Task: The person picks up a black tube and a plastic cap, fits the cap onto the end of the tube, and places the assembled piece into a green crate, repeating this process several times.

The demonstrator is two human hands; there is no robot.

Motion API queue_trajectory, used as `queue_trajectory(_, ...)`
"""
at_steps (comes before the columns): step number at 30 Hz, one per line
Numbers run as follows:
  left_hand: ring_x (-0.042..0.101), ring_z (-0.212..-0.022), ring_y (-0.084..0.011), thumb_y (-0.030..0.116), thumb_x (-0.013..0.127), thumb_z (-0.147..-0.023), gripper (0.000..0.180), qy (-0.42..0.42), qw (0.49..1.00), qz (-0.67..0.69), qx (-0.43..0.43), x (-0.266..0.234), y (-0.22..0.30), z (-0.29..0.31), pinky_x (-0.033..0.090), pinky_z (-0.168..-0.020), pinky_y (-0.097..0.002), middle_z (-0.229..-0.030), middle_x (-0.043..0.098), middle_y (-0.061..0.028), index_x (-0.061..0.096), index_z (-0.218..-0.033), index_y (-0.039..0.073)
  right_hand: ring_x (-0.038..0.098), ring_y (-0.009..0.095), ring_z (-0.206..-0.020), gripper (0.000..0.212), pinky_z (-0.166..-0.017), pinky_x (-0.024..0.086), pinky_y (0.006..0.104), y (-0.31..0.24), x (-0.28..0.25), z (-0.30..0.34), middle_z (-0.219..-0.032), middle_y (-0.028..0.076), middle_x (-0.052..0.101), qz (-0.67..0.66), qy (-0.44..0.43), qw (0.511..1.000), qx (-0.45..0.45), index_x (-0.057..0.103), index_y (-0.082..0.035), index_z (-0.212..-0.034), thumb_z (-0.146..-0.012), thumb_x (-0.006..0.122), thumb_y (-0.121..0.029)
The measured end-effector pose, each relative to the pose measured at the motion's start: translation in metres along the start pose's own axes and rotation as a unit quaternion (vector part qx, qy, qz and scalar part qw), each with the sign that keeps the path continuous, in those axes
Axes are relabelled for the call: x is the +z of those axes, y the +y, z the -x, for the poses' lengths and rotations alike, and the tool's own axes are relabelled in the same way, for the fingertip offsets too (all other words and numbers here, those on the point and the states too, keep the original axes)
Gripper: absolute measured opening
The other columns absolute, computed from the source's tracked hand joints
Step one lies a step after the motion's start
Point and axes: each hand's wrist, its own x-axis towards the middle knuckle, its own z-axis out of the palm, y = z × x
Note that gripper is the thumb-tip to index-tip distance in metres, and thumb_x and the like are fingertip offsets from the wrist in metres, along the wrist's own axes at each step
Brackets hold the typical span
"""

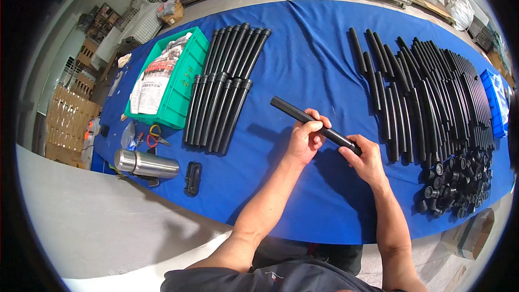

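Above the blue cloth I hold a black tube (294,110), slanting from upper left down to the right. My left hand (309,136) grips it around the middle, fingers curled over it. At its lower right end my right hand (366,158) is closed round the end, which the fingers partly hide; whether a cap sits there I cannot tell. To the left lie two rows of black tubes with wider capped ends (216,109). Many plain black tubes (427,92) are spread on the right, with a heap of round black caps (457,184) below them.
A green crate (178,94) with newspaper stands at the left. Near it are scissors (157,136), a steel flask (148,163) and a small black case (192,179). A blue bin (493,103) sits at the far right. Blue cloth (303,48) covers the table.
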Motion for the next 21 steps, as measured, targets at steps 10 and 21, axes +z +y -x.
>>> queue_trajectory(10, 0.051, -0.05, -0.0072, 0.002, 0.061, -0.083, 0.017, -0.024, 1.0, 0.001, 0.001, 0.0027, 0.0037, 0.0015, 0.042, -0.041, -0.0169, -0.089, 0.066, -0.0127, 0.054, -0.095, 0.012, 0.059, 0.009, -0.06, 0.027, -0.052, 0.049, 0.0255, 0.0057, -0.0016, -0.0002, -0.077, 0.007, 0.064, -0.249, -0.046, 0.957, 0.139, 0.064, 0.002, -0.104, -0.092, 0.066, -0.021)
queue_trajectory(21, 0.051, -0.051, -0.0076, 0.002, 0.061, -0.083, 0.017, -0.038, 0.999, -0.008, 0.002, 0.003, 0.0047, 0.0012, 0.042, -0.041, -0.0179, -0.088, 0.066, -0.0127, 0.054, -0.095, 0.012, 0.059, 0.01, -0.058, 0.026, -0.05, 0.047, 0.0285, 0.0038, -0.0049, -0.0013, -0.071, 0.006, 0.061, -0.244, -0.072, 0.948, 0.189, 0.064, 0.003, -0.102, -0.089, 0.069, -0.018)
